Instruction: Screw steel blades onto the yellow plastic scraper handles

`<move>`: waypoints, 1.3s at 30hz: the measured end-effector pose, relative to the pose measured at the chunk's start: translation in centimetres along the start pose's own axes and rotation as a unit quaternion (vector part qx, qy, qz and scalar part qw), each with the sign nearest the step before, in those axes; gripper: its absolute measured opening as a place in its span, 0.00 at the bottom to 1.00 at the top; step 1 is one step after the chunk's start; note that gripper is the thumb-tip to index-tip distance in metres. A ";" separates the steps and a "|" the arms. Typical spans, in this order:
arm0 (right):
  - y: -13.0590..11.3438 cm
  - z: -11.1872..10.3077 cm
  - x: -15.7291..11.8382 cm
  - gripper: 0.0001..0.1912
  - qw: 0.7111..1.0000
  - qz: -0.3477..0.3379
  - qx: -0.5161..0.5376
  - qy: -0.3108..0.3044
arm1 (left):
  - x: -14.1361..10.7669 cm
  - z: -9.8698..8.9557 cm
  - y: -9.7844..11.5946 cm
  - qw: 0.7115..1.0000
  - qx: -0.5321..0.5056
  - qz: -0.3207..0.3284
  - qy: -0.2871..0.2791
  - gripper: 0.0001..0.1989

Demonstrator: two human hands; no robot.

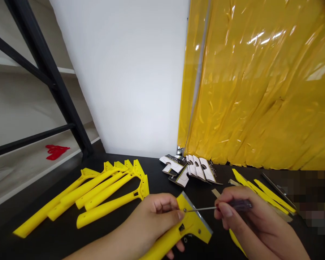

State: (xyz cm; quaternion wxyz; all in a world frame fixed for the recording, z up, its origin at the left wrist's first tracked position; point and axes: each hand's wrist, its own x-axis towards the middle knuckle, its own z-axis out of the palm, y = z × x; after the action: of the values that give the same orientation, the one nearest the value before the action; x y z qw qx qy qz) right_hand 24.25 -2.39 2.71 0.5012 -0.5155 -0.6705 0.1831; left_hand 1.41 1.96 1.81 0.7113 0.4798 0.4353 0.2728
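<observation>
Yellow sheeting (pixel 260 90) and white panel (pixel 130 72) behind black table (pixel 151 173); yellow handles (pixel 105 210) fanned out, apparently bladeless, seemingly unstarted. Hands apart: left hand (pixel 148 213) gripping yellow scraper (pixel 191 220) low over table, right hand (pixel 260 220) pinching screwdriver (pixel 239 205). Metal edge (pixel 197 211) on, tip meeting one of two screws (pixel 199 231); this piece looks nearly done.

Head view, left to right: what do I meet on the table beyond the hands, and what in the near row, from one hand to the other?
Beyond: yellow handles → cards → yellow strips.
Near: left hand → scraper blade → right hand.
</observation>
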 end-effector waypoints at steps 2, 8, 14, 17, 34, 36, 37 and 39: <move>0.3 -0.2 0.1 0.06 1.000 -0.021 -0.003 -0.020 | -0.1 0.0 0.1 1.000 0.007 -0.001 -0.005 0.18; 0.4 -0.6 0.2 0.03 0.999 -0.040 -0.013 -0.030 | -0.4 -0.1 0.4 1.000 0.012 -0.002 -0.009 0.18; 0.8 -0.2 0.4 0.07 0.999 0.012 0.030 -0.022 | -0.2 -0.2 0.2 1.000 0.011 0.004 -0.016 0.17; 1.2 -0.1 0.7 0.08 0.999 0.015 0.041 -0.015 | -0.2 -0.3 0.1 1.000 0.009 0.013 -0.019 0.16; -1.9 -0.4 0.0 0.11 0.913 -0.263 -0.308 -0.055 | -0.2 -0.4 0.6 0.978 0.131 0.101 0.126 0.12; -1.8 -0.5 -0.1 0.13 0.913 -0.251 -0.317 -0.053 | -0.2 -0.4 0.7 0.977 0.131 0.108 0.132 0.13; -1.7 -0.5 -0.1 0.14 0.914 -0.246 -0.317 -0.059 | -0.2 -0.3 0.7 0.976 0.132 0.111 0.135 0.13; -1.7 -0.4 -0.1 0.14 0.917 -0.236 -0.313 -0.077 | -0.2 -0.3 0.8 0.974 0.135 0.114 0.139 0.13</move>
State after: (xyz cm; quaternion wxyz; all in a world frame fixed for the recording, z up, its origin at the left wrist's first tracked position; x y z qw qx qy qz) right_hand 23.75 -3.34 4.15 0.2893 -0.4574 -0.8322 -0.1202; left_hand 1.01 2.22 2.54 0.5363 0.5754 0.5054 0.3549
